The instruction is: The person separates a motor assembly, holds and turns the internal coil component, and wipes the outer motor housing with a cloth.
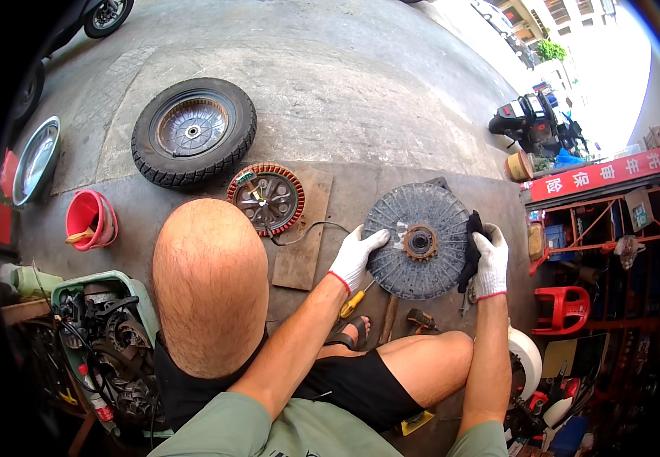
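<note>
1. Step, as judged: the round ribbed cover is being wiped with a dark cloth; no wiping stroke can be confirmed from a single view.
2. Left hand, gloved: thumb laid at the cover's near rim; fingers partly hidden, so whether the rim is gripped cannot be told.
3. Right hand, gloved: narrowed, with the bunched cloth pinched by thumb and fingers against the opposite rim.
4. Method: the cover should be steadied by the left hand, and the cloth drawn along each rib from the middle outward, with even pressure.
5. Caution: the toothed ring at the cover's middle could snag cloth or glove; it is best wiped around lightly. A clean fold should be turned out often.
6. Position: the cover lies between the hands, directly right of the left hand and left of the right hand, toothed ring upward. The cloth is touching its right rim.
7. Nearby: a yellow-handled screwdriver is placed just below the left hand; a drill is set below and left of the right hand.
</note>
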Demonstrator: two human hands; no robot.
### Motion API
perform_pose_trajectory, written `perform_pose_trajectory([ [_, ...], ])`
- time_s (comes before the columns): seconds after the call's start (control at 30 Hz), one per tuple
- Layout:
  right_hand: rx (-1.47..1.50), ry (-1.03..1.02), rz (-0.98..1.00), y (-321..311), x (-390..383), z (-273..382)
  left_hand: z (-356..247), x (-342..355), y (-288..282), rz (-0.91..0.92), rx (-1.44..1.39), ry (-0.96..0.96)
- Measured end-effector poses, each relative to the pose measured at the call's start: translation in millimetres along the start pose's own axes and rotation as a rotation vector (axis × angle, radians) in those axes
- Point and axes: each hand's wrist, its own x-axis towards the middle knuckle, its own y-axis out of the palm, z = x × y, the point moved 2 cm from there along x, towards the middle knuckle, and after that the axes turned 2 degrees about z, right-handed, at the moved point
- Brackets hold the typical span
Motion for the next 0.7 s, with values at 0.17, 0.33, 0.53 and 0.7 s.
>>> perform_pose_trajectory([
  [0.17,0.010,0.024,0.012,1.2,-0.1,0.5,2.9,2.4,-2.9,-0.007,-0.006,0.008],
  [0.33,0.007,0.013,0.013,-0.5,0.7,-2.2,3.3,2.7,-2.0,-0.012,0.009,0.003],
  [0.53,0.016,0.016,0.015,2.0,-1.0,-0.2,3.4,2.2,-3.6,-0.012,0.019,-0.004],
  [0.7,-0.034,0.036,0.025,-4.2,4.4,-7.3,1.9,0.6,-1.7,-0.006,-0.011,-0.009],
])
